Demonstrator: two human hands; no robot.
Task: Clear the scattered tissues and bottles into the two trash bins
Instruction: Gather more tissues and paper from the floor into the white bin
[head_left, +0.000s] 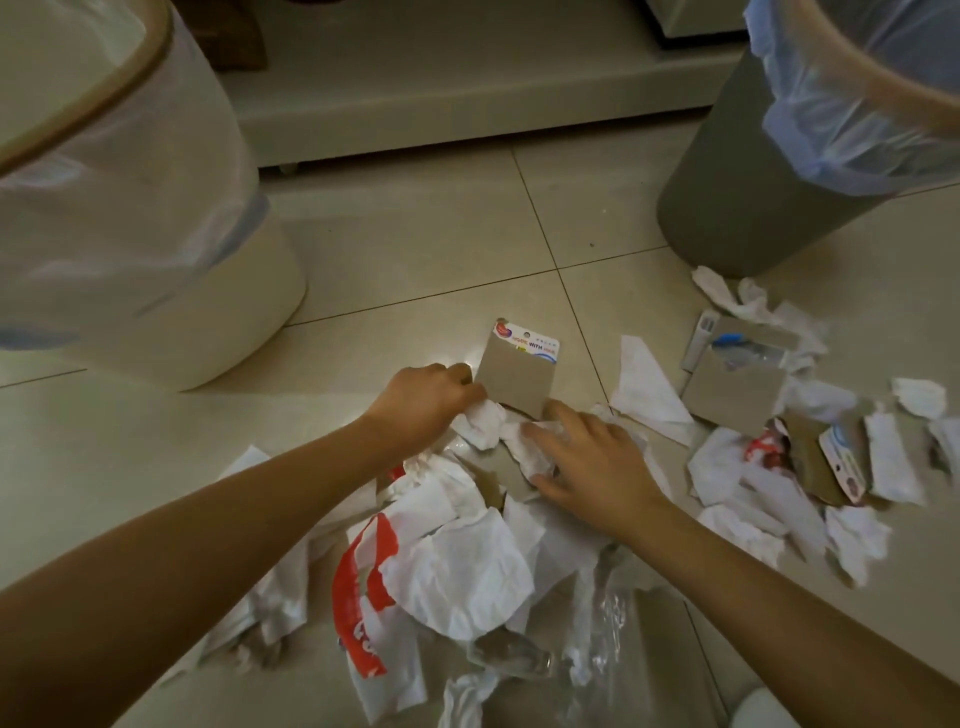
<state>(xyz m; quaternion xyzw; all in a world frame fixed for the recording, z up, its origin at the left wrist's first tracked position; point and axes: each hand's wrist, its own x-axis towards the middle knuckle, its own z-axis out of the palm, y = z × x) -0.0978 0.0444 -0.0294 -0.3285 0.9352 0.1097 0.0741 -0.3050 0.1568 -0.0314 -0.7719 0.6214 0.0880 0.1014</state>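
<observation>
Left hand (423, 397) fingers curl hidden behind the cardboard card (514, 376), grip unclear.

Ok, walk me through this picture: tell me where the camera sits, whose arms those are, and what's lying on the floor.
There is no machine here. The camera is worn on a person's head and looks down at their own bare arms. The left hand pinches a crumpled white tissue beside a grey cardboard card. The right hand lies with fingers spread on more tissue. On the tiled floor lie scattered tissues, cardboard pieces and a red-and-white plastic bag. Two lined bins stand beyond: a white bin on the left and a grey bin on the right.
</observation>
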